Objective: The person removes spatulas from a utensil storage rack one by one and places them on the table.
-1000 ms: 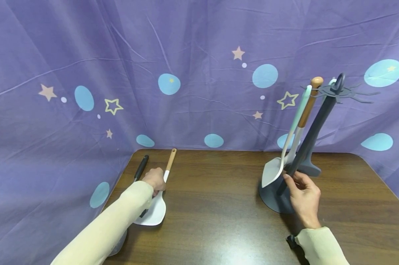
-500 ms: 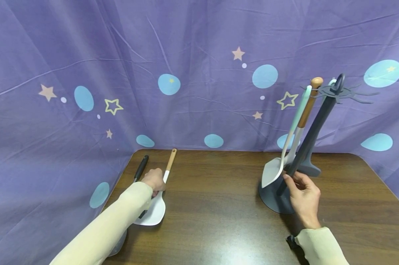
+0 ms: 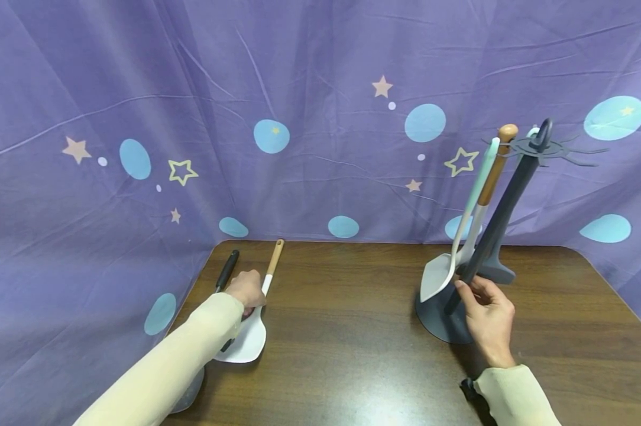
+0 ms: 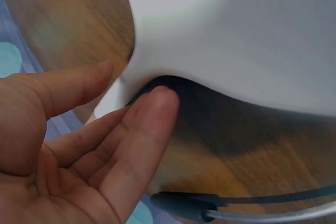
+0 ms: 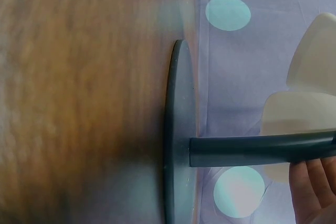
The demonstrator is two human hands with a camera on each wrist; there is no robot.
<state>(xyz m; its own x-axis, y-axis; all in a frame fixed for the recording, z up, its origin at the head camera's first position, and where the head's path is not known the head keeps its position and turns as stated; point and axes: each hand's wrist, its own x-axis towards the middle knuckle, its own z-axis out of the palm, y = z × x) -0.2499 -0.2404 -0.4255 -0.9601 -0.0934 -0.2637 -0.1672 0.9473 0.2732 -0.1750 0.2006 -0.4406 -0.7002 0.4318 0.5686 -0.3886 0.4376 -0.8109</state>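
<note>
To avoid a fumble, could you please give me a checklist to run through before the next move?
1. Stand base flat on the table: ok.
2. Right grip on the stand's pole: ok.
3. Left grip closed on the white spatula: not ok; it looks loosely open.
4. Bare hooks available: ok, on the right side.
5. Black-handled utensil clear of the white spatula: cannot tell; the sleeve hides part.

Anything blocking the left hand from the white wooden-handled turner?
Nothing visible stands between the left hand and the white wooden-handled turner: the hand is right at its neck. The black-handled utensil lies to the left, off that line.
</note>
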